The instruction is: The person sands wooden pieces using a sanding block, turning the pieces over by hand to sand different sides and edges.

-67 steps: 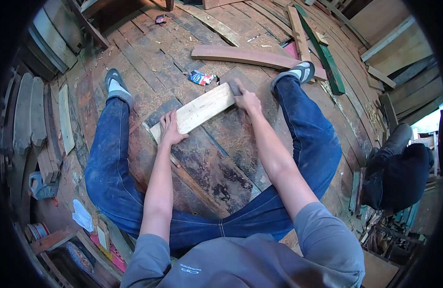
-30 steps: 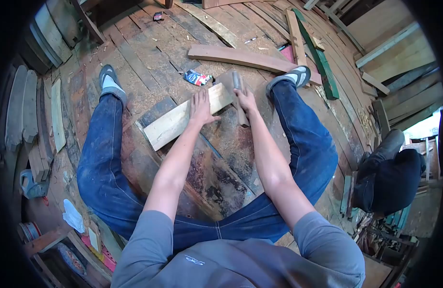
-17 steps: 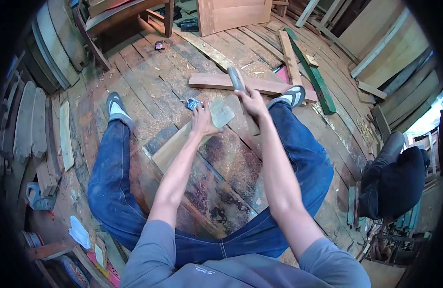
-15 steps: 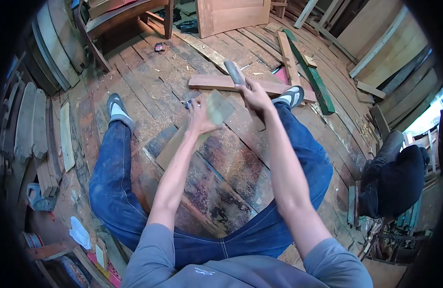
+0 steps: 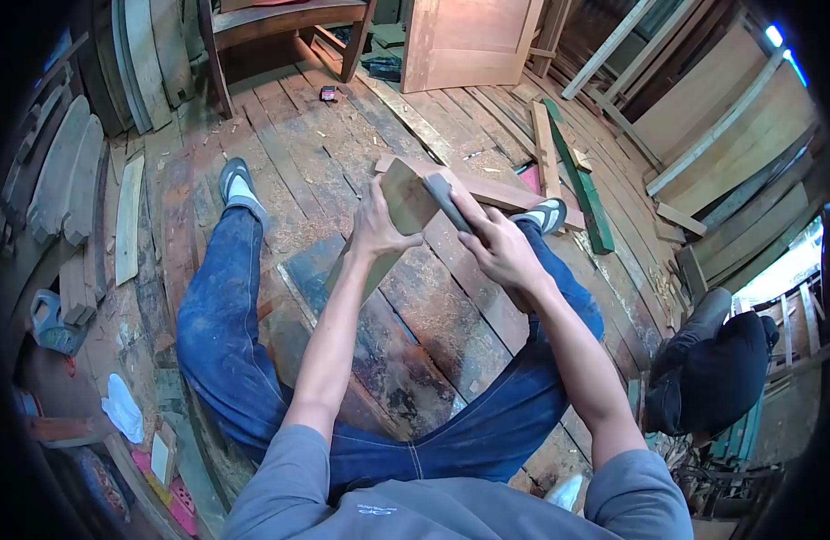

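Note:
Between my knees, my left hand [image 5: 376,220] grips a wooden block [image 5: 408,200] by its side, and the block is tilted up with its end facing me. My right hand [image 5: 505,250] is wrapped round a long dark tool [image 5: 446,202], which looks like a hand plane or a bar. The tool's upper end is beside the block's right edge; whether they touch I cannot tell. Its lower part is hidden behind my right hand. Beneath both hands lies a dark, stained board [image 5: 397,360] on the plank floor.
A curved plank [image 5: 496,191] lies beyond my hands, near a green beam [image 5: 587,198]. A wooden chair [image 5: 289,16] and a panel [image 5: 473,45] stand at the back. Another person [image 5: 716,373] is at the right. Boards [image 5: 64,171] and a jug [image 5: 55,324] are at the left.
The block has been lifted off the floor board and tilted up in my left hand. My right hand has raised the tool to it. The view has tipped upward.

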A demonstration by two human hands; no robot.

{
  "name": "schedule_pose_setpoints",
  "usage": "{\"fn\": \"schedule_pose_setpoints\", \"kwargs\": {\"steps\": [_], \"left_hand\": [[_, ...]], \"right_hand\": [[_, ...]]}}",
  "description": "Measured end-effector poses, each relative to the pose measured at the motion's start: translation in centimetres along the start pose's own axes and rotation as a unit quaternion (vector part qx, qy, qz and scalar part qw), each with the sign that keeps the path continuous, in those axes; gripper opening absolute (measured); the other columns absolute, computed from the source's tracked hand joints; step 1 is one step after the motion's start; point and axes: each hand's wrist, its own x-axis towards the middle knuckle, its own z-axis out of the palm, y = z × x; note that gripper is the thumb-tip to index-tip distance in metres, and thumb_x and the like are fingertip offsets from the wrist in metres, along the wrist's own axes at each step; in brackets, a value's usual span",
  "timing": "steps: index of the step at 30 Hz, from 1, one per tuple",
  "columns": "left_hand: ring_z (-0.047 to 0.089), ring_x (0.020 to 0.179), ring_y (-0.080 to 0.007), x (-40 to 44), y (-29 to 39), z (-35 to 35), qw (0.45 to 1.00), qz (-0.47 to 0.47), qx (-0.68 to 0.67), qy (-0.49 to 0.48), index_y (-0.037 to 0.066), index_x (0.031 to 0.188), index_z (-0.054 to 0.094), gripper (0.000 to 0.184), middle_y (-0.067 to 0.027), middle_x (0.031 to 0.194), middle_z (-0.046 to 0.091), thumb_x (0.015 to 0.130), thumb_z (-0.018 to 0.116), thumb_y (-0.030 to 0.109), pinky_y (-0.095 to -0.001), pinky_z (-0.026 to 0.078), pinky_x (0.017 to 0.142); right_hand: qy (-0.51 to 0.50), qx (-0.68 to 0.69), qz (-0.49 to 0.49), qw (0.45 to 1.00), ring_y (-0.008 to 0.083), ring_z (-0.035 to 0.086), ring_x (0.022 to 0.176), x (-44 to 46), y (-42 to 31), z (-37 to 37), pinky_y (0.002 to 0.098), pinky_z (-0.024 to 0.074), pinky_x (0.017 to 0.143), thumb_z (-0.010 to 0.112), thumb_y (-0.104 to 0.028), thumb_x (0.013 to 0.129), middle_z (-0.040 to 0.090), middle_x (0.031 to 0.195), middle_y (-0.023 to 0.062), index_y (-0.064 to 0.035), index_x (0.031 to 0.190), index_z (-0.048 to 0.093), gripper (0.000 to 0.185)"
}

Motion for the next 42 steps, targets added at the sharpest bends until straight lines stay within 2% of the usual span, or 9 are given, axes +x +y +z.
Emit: {"fn": "schedule_pose_setpoints", "kwargs": {"steps": [4, 8, 11, 16, 20, 26, 34, 38, 42], "left_hand": [[0.053, 0.125, -0.0451, -0.7, 1.7, 1.0, 0.999, 0.039, -0.014, -0.031, -0.006, 0.141, 0.035, 0.126, -0.0307, 0.132, 0.051, 0.043, 0.094, 0.047, -0.0499, 0.048, 0.103], [0.058, 0.117, -0.0448, -0.4, 1.2, 0.4, 0.999, 0.042, 0.027, 0.006, -0.002, 0.140, 0.034, 0.122, -0.0282, 0.125, 0.055, 0.045, 0.094, 0.045, -0.0510, 0.050, 0.098], [0.059, 0.115, -0.0453, 0.2, 0.4, -2.2, 0.996, -0.084, 0.002, 0.005, -0.001, 0.140, 0.033, 0.121, -0.0281, 0.126, 0.055, 0.046, 0.095, 0.043, -0.0521, 0.051, 0.097], [0.058, 0.117, -0.0465, 0.0, 0.2, -1.0, 0.999, 0.019, 0.015, 0.022, -0.002, 0.146, 0.027, 0.132, -0.0283, 0.127, 0.054, 0.044, 0.096, 0.046, -0.0530, 0.050, 0.099], [0.057, 0.117, -0.0478, -0.2, 0.5, 0.5, 0.999, 0.026, 0.030, -0.021, -0.002, 0.146, 0.027, 0.133, -0.0291, 0.128, 0.053, 0.044, 0.097, 0.045, -0.0534, 0.049, 0.100], [0.058, 0.117, -0.0471, 0.4, -1.3, -3.0, 0.998, -0.064, -0.007, 0.008, -0.004, 0.143, 0.029, 0.127, -0.0293, 0.128, 0.054, 0.047, 0.097, 0.043, -0.0524, 0.049, 0.100], [0.059, 0.119, -0.0418, -0.4, 2.2, -1.2, 0.997, -0.026, 0.028, -0.070, -0.004, 0.141, 0.034, 0.125, -0.0264, 0.129, 0.054, 0.043, 0.097, 0.041, -0.0490, 0.052, 0.100], [0.059, 0.118, -0.0421, -0.2, 1.4, -2.5, 0.991, -0.098, 0.077, -0.037, -0.002, 0.143, 0.032, 0.128, -0.0254, 0.128, 0.055, 0.043, 0.097, 0.044, -0.0490, 0.052, 0.101], [0.062, 0.113, -0.0430, -0.1, -2.2, -3.6, 0.997, -0.035, 0.052, 0.041, -0.002, 0.147, 0.027, 0.131, -0.0265, 0.127, 0.056, 0.046, 0.096, 0.043, -0.0487, 0.053, 0.098]], "right_hand": [[-0.019, -0.045, -0.021, 0.999, 0.0432, 0.065, 0.098, 5.8, -1.2, -0.7, 0.0501, 0.0517, 0.088, 0.061, -0.028, 0.097, 0.062, 0.104, 0.0256, -0.0313, 0.155, 0.042, 0.062], [-0.062, -0.033, -0.028, 0.997, 0.0426, 0.065, 0.104, 7.1, -1.7, -1.8, 0.0498, 0.0514, 0.092, 0.061, -0.028, 0.096, 0.063, 0.108, 0.0268, -0.0312, 0.153, 0.044, 0.059], [-0.028, 0.001, -0.044, 0.999, 0.0419, 0.065, 0.103, 3.6, -0.8, -1.2, 0.0491, 0.0510, 0.092, 0.061, -0.029, 0.097, 0.063, 0.106, 0.0253, -0.0340, 0.154, 0.044, 0.060], [-0.056, -0.023, 0.026, 0.998, 0.0411, 0.065, 0.101, 2.3, -0.9, -1.3, 0.0474, 0.0513, 0.091, 0.061, -0.031, 0.097, 0.062, 0.105, 0.0239, -0.0361, 0.154, 0.043, 0.060], [-0.018, -0.064, -0.016, 0.998, 0.0417, 0.065, 0.105, 6.4, -1.0, -0.9, 0.0486, 0.0529, 0.091, 0.059, -0.034, 0.096, 0.064, 0.108, 0.0274, -0.0346, 0.151, 0.047, 0.056], [-0.031, -0.113, -0.028, 0.993, 0.0435, 0.069, 0.088, 4.0, -3.3, -0.6, 0.0501, 0.0569, 0.079, 0.059, -0.035, 0.096, 0.062, 0.101, 0.0264, -0.0369, 0.151, 0.047, 0.056], [-0.007, -0.201, -0.033, 0.979, 0.0419, 0.070, 0.081, 6.7, -3.5, 0.4, 0.0486, 0.0584, 0.074, 0.060, -0.032, 0.095, 0.062, 0.103, 0.0244, -0.0385, 0.152, 0.045, 0.059], [-0.025, -0.224, -0.052, 0.973, 0.0414, 0.070, 0.077, 5.9, -4.1, -0.6, 0.0477, 0.0592, 0.070, 0.061, -0.029, 0.095, 0.061, 0.104, 0.0240, -0.0407, 0.152, 0.044, 0.061], [-0.050, -0.228, -0.042, 0.971, 0.0396, 0.070, 0.069, 2.2, -3.5, -1.2, 0.0461, 0.0602, 0.059, 0.061, -0.036, 0.094, 0.060, 0.114, 0.0293, -0.0443, 0.152, 0.041, 0.062]]}}
